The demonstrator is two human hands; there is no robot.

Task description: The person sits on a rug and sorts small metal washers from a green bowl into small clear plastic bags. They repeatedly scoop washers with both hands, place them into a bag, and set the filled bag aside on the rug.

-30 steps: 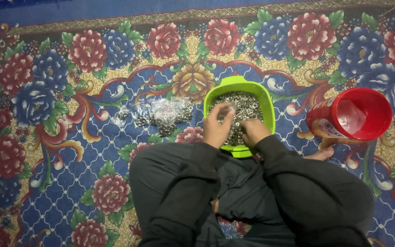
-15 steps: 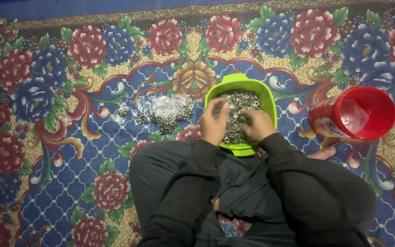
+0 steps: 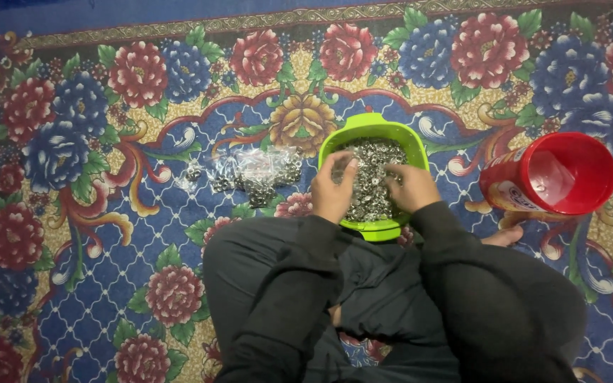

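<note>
A floral rug [image 3: 72, 213] of red and blue blooms covers the floor, running from the far left to the right edge. On it, left of centre, lies one clear plastic bag [image 3: 253, 174], flat and crumpled, with small silver metal pieces inside; its long axis runs left to right, and a few loose pieces sit just beside its left end. Just right of the bag stands one green bowl [image 3: 374, 128], open upward, its long axis running near to far, with a tab at the far rim and another at the near rim. It is heaped with small silver metal pieces [image 3: 372, 177], too many and too small to count. The left hand [image 3: 333, 188] rests over the left side of the heap, fingers curled down into the pieces; whether it pinches any of them cannot be told. The right hand [image 3: 409, 186] rests over the right side, fingers bent narrow toward the left hand, and what it holds cannot be told either. Both wear dark sleeves, and dark trousers fill the near middle. Well apart to the right lies one red tub [image 3: 551, 177] on its side, its long axis left to right, mouth pointing right and toward the camera, nothing showing inside. A bare foot [image 3: 503, 236] shows just near it
</note>
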